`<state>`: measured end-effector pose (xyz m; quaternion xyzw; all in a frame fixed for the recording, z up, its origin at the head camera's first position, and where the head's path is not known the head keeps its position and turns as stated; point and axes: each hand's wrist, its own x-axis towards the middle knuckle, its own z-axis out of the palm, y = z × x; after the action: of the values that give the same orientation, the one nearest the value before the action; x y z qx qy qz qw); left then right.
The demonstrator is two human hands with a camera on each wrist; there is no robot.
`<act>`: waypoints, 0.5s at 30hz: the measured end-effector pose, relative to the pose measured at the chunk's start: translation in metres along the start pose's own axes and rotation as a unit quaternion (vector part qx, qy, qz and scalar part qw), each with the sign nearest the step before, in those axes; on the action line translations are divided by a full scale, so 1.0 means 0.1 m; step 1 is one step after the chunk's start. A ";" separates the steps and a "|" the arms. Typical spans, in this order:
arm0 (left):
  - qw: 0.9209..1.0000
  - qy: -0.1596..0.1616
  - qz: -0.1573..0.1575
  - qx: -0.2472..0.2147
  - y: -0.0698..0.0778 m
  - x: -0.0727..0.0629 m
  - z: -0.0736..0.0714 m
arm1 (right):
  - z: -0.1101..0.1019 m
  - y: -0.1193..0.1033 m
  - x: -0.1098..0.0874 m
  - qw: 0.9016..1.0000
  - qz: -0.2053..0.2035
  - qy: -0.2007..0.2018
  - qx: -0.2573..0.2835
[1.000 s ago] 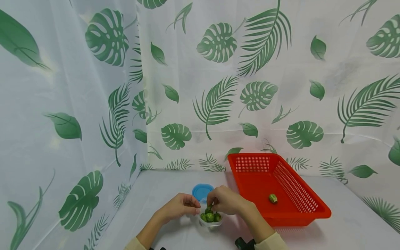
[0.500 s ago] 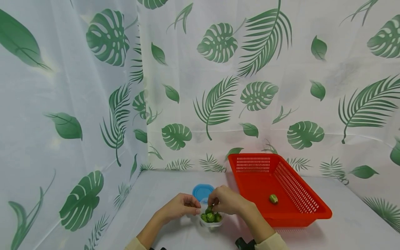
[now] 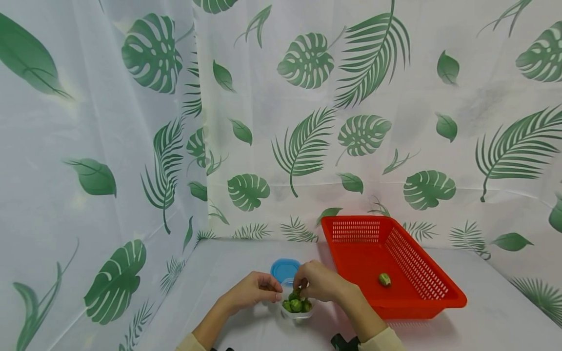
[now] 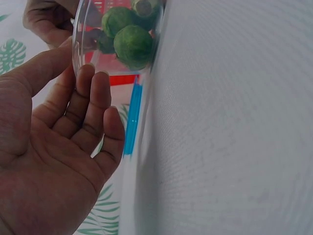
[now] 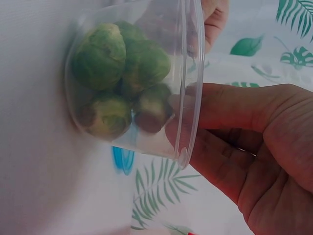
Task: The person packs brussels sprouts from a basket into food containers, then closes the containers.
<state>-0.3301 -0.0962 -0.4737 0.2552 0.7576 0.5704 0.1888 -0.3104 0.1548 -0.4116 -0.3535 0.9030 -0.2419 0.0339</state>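
Observation:
A small clear plastic container (image 3: pixel 297 317) stands on the table, with several green Brussels sprouts (image 5: pixel 100 56) inside. My left hand (image 3: pixel 250 291) is at its left side, thumb and forefinger at the rim, pinching it; in the left wrist view the other fingers (image 4: pixel 114 132) are loosely bent beside the wall. From the right, my right hand (image 3: pixel 322 282) reaches over the rim. Its thumb and fingertips dip into the container and pinch a sprout (image 5: pixel 154 107) near the top, seen through the clear wall in the right wrist view.
A round-cornered blue lid (image 3: pixel 284 269) lies just behind the container. To the right stands a red perforated basket (image 3: pixel 434 312) with a single Brussels sprout (image 3: pixel 384 279) on its floor. Leaf-printed white curtains (image 3: pixel 307 204) close off the back and left of the table.
The right fingers have shifted very slightly over the sprouts, and the top sprout shows a little differently. The left hand, container, lid and basket stay where they were.

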 end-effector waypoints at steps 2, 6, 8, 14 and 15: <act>1.000 0.000 -0.001 0.001 -0.01 0.01 0.00 | 0.00 -0.01 0.00 1.000 0.000 0.001 -0.001; 1.000 -0.002 0.000 0.002 -0.03 0.02 0.00 | -0.01 -0.01 -0.01 1.000 0.003 0.000 0.000; 1.000 -0.003 0.001 0.002 -0.03 0.02 0.00 | -0.02 -0.01 -0.01 1.000 0.009 -0.001 0.002; 1.000 -0.007 0.002 0.001 -0.01 0.00 0.00 | -0.03 0.00 -0.01 1.000 0.021 0.000 0.013; 1.000 -0.008 0.001 0.002 0.00 0.00 0.00 | -0.03 0.01 -0.01 1.000 0.019 0.001 0.015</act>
<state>-0.3301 -0.0965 -0.4737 0.2614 0.7570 0.5666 0.1938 -0.3107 0.1571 -0.4096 -0.3351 0.9060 -0.2548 0.0427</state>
